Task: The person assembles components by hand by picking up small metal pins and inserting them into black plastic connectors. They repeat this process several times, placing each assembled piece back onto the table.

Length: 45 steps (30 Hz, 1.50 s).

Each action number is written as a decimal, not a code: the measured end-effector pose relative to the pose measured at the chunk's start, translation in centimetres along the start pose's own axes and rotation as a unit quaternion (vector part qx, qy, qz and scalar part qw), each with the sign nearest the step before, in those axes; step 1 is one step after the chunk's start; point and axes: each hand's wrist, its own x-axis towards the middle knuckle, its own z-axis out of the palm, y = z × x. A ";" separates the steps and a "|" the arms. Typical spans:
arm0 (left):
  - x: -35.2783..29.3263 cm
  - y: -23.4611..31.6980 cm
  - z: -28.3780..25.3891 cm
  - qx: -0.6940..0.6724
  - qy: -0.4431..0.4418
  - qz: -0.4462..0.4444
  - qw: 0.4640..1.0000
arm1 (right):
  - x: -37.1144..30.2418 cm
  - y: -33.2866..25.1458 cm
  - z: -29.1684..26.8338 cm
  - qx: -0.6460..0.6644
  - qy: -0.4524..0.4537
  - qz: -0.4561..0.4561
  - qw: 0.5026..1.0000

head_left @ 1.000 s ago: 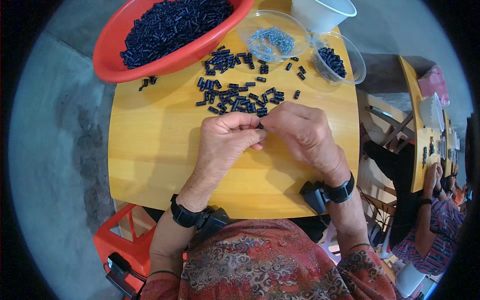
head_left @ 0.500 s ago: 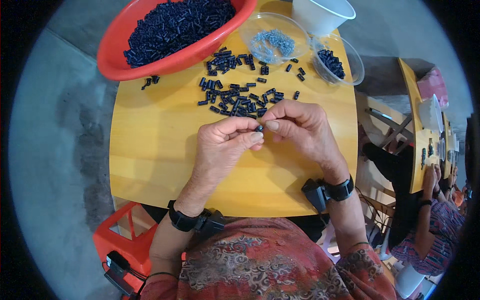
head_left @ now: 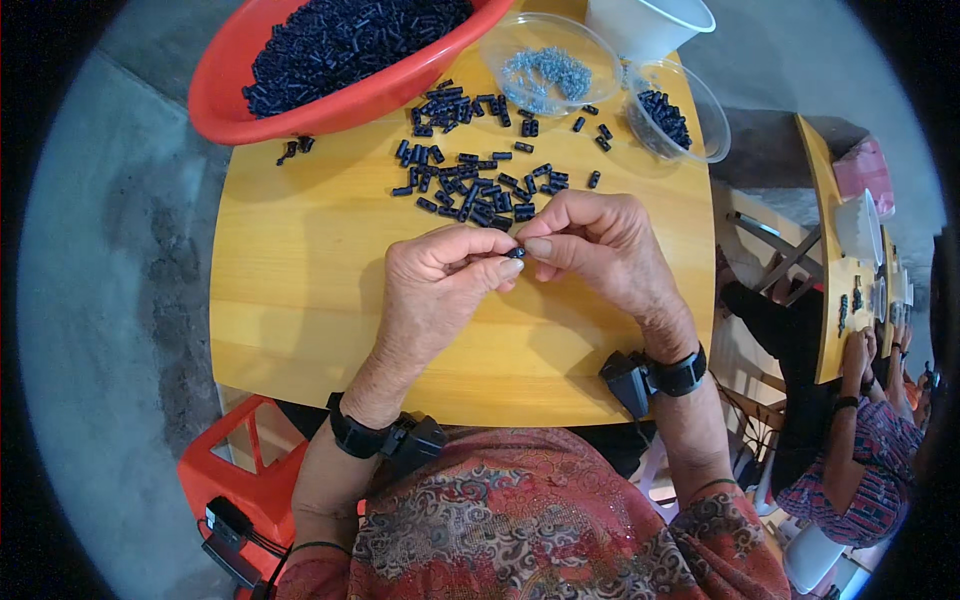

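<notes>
Many loose black pieces [head_left: 475, 187] between left hand [head_left: 435, 277] and red basin [head_left: 300, 123]

Head camera: left one of two fisheyes worn on the person's head, facing down.
Shirt [head_left: 540, 510]: fills the lower middle, close under the lens.
Centre: left hand [head_left: 437, 280] and right hand [head_left: 610, 248], seen close from above.
Tabletop [head_left: 300, 260]: left and right sides both inside the view, near edge bowed.
Red basin [head_left: 420, 75]: cut by the upper edge.
Second table [head_left: 834, 335]: farther off, its edge running steeply near the right rim.
Corners: black outside the round field.
</notes>
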 end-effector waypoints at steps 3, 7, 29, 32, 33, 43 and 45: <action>0.0 -0.2 0.0 0.001 -0.004 0.012 1.000 | 0.0 0.1 0.0 -0.008 -0.002 -0.003 1.000; 0.0 -0.2 0.1 0.008 -0.002 0.029 1.000 | 0.1 -0.1 0.0 -0.037 -0.011 -0.008 0.999; 0.0 -0.4 -0.1 0.002 -0.017 -0.021 1.000 | 0.6 1.3 -0.6 0.061 -0.023 0.033 0.997; 0.1 -0.4 -0.3 0.007 -0.022 -0.032 0.999 | 0.7 1.4 -0.7 0.046 -0.035 0.057 0.997; 0.1 -0.4 -0.3 0.011 -0.023 -0.038 0.999 | 0.7 1.5 -0.7 0.052 -0.035 0.049 0.997; -0.5 -0.4 -0.2 0.060 -0.010 -0.021 0.998 | 0.2 1.0 0.1 -0.004 -0.042 0.038 0.998; -0.6 -0.2 -0.5 0.077 -0.017 -0.007 0.997 | 0.1 1.1 0.5 0.003 -0.040 0.044 0.998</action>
